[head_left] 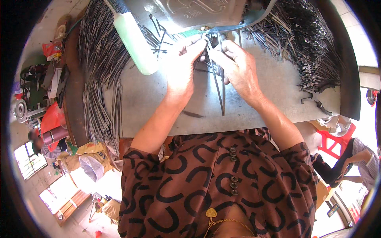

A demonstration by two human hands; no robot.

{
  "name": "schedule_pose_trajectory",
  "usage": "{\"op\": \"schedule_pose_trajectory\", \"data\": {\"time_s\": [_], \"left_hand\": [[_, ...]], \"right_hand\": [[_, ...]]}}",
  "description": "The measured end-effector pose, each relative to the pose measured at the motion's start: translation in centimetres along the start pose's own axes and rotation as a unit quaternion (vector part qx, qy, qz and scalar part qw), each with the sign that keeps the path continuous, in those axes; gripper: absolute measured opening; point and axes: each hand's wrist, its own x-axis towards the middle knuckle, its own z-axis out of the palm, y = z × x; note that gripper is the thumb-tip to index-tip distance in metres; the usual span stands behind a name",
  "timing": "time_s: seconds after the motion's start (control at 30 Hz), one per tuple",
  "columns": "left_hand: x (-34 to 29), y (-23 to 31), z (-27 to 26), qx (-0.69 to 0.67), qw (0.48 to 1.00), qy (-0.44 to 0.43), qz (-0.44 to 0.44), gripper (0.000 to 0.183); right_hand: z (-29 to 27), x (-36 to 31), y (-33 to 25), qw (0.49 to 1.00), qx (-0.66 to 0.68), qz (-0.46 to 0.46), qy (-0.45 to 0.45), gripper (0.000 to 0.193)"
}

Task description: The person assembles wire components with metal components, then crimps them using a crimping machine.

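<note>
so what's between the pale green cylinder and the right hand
The left hand lies between the pale green cylinder and the right hand, with thin dark strips held where the two hands come close. The head view shows it.

On the bench (151, 115), a heap of strips (101, 47) is being carried at the left and a second heap (309, 43) at the right. Between them, a strip (217, 81) is being held by the left hand (184, 59) and right hand (238, 67), before a panel (198, 14). The left hand is being flanked on its left by a lamp (137, 45).
</note>
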Motion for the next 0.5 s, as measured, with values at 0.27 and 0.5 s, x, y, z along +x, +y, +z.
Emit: {"op": "schedule_pose_trajectory", "data": {"time_s": [0.27, 0.5], "left_hand": [[-0.31, 0.25, -0.05, 0.001, 1.0, 0.003, -0.006, 0.031], [0.14, -0.22, 0.05, -0.011, 1.0, 0.001, -0.006, 0.031]], "right_hand": [[-0.58, 0.34, -0.22, 0.999, 0.044, 0.021, 0.0, 0.015], [-0.38, 0.37, 0.11, 0.998, 0.057, 0.027, -0.016, 0.014]]}}
